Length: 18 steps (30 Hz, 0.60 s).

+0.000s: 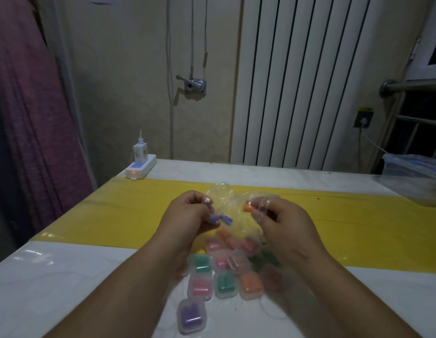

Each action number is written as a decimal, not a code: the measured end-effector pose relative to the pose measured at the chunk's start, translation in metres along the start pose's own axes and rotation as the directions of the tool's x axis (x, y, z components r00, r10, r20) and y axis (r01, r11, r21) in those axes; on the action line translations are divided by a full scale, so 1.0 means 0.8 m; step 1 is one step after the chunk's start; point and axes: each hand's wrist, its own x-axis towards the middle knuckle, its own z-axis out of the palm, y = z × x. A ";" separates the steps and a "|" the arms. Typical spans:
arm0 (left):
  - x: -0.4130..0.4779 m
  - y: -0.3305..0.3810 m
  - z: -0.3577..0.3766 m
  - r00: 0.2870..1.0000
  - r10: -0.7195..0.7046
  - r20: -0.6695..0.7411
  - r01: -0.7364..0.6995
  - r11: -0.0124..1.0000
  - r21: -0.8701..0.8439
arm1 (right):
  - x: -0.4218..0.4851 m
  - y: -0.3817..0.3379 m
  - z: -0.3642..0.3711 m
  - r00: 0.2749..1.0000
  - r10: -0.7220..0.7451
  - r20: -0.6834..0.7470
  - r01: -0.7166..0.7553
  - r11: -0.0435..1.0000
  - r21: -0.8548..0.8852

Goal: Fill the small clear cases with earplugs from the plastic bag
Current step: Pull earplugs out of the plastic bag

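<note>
Left hand [187, 213] raised over yellow strip [114, 211] of table [65, 276], fingers curled round purple earplugs [220, 219]. Right hand [282, 225] level with it, pinching orange earplug [247, 208]. Plastic bag [224, 196] slack between hands, touching both, draped over right fingertips. Clear cases [224, 285] clustered on table below hands, holding green, pink, orange earplugs; purple case [191, 315] nearest. Power strip [140, 168] far left.

Purple earplugs [221, 219] pinched in the left hand [187, 215] are a blur, count unreadable. The right hand [285, 228] grips the plastic bag [224, 193], half hiding green earplugs [257, 259] inside, and the case [270, 276] under that wrist is smeared.
</note>
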 end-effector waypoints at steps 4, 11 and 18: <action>0.016 -0.002 -0.014 0.982 -0.008 -0.187 -0.002 0.999 -0.051 | 0.002 0.005 -0.006 0.998 0.034 -0.054 -0.032 0.998 0.045; 0.033 -0.015 -0.036 0.900 -0.021 -0.435 0.060 0.995 0.075 | 0.004 0.015 -0.006 0.993 0.105 -0.047 -0.103 0.994 0.041; 0.031 -0.016 -0.047 0.873 0.117 -0.474 0.221 0.772 0.596 | 0.006 0.019 -0.007 0.983 0.178 -0.039 -0.176 0.983 0.062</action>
